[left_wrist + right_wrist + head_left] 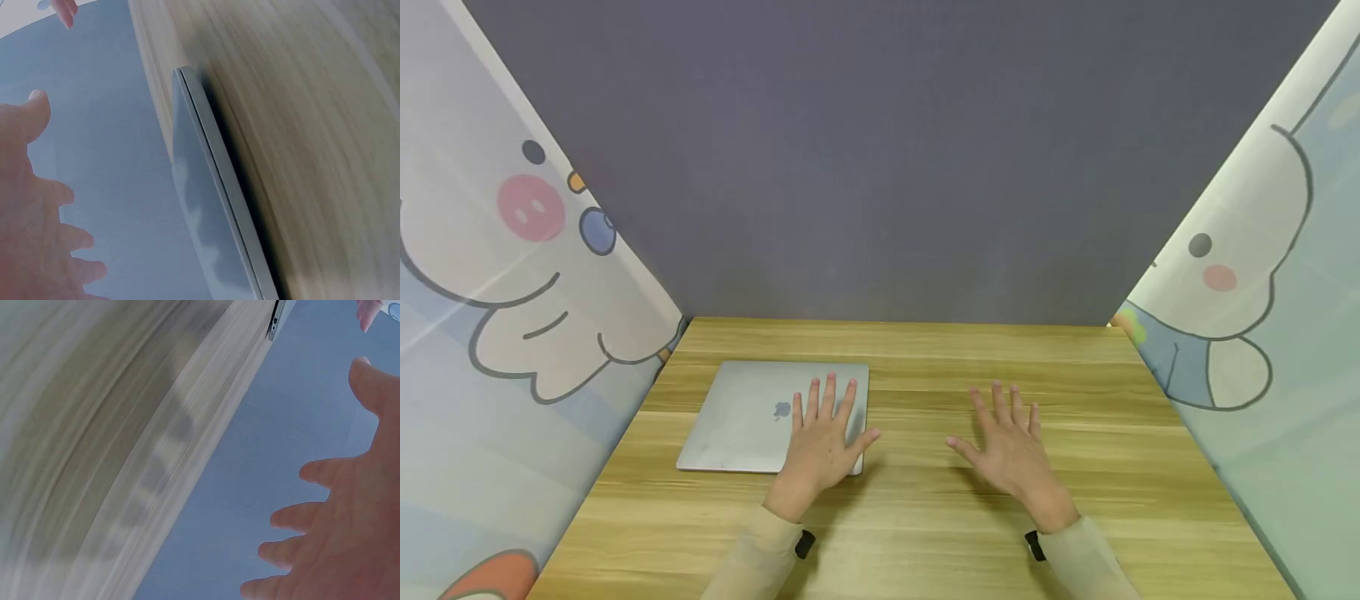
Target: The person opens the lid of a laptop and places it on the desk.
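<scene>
A closed silver laptop [737, 425] with an apple logo lies flat on the left part of the wooden table. My left hand [822, 446] hovers above its right side, fingers spread and straight, palm down, holding nothing. In the left wrist view the laptop's edge [219, 181] shows below and apart from the left hand [37, 219]. To the right of the laptop, my right hand [1011, 454] is held over bare wood with its fingers spread. The right wrist view shows the right hand [350, 519] raised off the tabletop, with nothing in it.
The wooden table [925, 533] meets a dark grey panel [895, 167] at its back edge. Cartoon-printed cloth walls stand on the left [445, 400] and on the right [1300, 400]. Dark straps [805, 544] sit at both wrists.
</scene>
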The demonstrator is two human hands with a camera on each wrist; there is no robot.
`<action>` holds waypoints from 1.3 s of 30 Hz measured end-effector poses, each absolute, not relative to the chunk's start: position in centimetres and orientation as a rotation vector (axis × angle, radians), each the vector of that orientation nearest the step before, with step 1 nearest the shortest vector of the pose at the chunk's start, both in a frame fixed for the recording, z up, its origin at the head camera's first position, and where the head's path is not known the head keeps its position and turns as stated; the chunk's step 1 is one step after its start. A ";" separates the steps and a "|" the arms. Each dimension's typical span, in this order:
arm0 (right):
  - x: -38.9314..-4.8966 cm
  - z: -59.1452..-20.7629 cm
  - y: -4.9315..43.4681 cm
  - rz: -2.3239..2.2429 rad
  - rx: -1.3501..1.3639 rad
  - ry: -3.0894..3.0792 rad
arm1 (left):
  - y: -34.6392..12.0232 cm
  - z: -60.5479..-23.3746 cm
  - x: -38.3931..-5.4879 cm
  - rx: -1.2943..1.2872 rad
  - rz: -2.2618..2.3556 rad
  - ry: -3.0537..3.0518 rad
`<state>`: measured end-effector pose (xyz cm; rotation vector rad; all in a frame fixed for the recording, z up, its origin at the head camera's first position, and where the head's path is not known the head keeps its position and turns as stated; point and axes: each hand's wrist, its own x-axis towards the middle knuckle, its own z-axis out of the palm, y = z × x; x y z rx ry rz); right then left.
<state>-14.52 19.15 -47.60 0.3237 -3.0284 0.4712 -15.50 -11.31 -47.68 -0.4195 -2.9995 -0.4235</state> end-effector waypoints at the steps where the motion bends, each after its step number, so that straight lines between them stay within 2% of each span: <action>1: -14.6 -47.6 19.1 0.477 0.327 -3.028 | -11.3 -47.6 -15.5 -0.416 -0.415 -3.003; 22: -14.8 -47.3 17.8 0.481 0.397 -2.960 | -13.1 -47.2 -15.3 -0.411 -0.391 -2.959; 39: -15.7 -46.3 14.8 0.741 0.444 -2.961 | -16.4 -47.0 -15.8 -0.451 -0.441 -2.754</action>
